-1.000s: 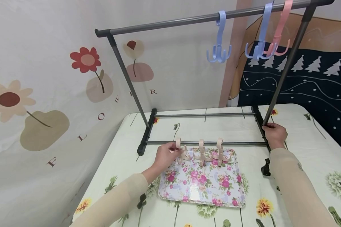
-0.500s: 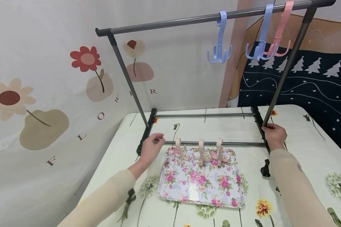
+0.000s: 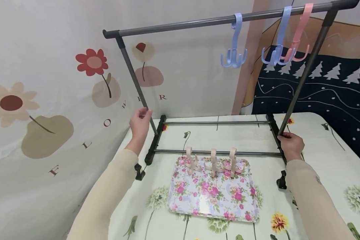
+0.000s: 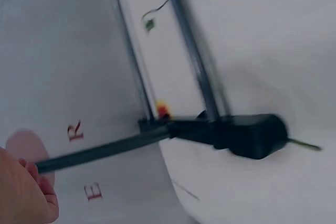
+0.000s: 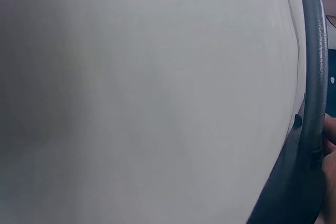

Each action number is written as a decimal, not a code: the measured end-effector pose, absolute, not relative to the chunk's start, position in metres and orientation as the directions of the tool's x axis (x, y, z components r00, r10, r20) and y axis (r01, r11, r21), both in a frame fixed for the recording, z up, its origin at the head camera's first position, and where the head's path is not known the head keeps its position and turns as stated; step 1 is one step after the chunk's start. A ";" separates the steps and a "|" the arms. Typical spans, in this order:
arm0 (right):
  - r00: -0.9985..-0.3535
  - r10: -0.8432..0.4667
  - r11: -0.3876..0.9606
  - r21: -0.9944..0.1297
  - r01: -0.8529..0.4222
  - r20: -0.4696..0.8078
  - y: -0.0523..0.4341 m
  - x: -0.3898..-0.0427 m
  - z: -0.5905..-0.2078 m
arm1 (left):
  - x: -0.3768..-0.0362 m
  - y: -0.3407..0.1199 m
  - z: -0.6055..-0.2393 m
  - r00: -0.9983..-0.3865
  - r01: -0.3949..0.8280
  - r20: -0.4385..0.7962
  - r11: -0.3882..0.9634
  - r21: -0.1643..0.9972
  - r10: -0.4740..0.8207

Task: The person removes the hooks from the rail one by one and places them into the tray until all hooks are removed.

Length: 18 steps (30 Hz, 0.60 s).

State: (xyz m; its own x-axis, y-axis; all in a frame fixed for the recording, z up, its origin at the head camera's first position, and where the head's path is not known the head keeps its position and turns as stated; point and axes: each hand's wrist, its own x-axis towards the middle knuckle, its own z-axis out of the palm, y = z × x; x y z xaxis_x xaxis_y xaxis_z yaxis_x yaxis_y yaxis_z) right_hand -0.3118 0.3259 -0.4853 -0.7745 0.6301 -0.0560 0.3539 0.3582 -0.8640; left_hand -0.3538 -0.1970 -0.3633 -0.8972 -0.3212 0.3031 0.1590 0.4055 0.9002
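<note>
We see a small grey clothes rack standing on the table, its black feet at the far half of the flowered cloth and its top bar running left to right high across the head view. Our left hand is raised at the rack's left upright, low on the pole just above the left foot; the fingers curl toward the pole with their tips at it, but we cannot tell whether they close round it. In the left wrist view the hand shows only at the lower left edge, with the pole running past its fingertips toward the black foot. Our right hand grips the base of the right upright, where it meets the right foot; the right wrist view shows just the dark pole against the pale wall, with fingertips at its right edge.

On the top bar hang three plastic hooks: a blue one right of the middle, and a second blue one with a pink one close together at the right end. Three beige hooks sit along the near lower rail, lying onto the far edge of a flowered tray that rests on the table just near of the rack. The wall cloth to the left carries printed flowers.
</note>
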 end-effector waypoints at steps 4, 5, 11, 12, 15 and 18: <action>-0.769 0.637 0.356 -0.865 0.353 -0.051 0.327 -0.311 -0.486 | -0.374 -0.208 -0.346 -0.873 0.160 0.288 0.329 0.931 -0.393; -0.768 0.638 0.356 -0.865 0.353 -0.051 0.326 -0.311 -0.487 | -0.378 -0.210 -0.343 -0.874 0.157 0.282 0.320 0.934 -0.397; -0.761 0.646 0.353 -0.863 0.361 -0.055 0.325 -0.315 -0.485 | -0.392 -0.215 -0.327 -0.893 0.116 0.237 0.314 0.942 -0.383; -0.760 0.647 0.351 -0.862 0.365 -0.058 0.325 -0.315 -0.484 | -0.394 -0.216 -0.326 -0.895 0.110 0.231 0.313 0.943 -0.383; -0.759 0.648 0.350 -0.860 0.372 -0.064 0.325 -0.314 -0.483 | -0.401 -0.216 -0.326 -0.899 0.105 0.225 0.314 0.944 -0.376; -0.758 0.648 0.344 -0.860 0.377 -0.073 0.326 -0.314 -0.484 | -0.407 -0.216 -0.327 -0.906 0.115 0.227 0.309 0.944 -0.357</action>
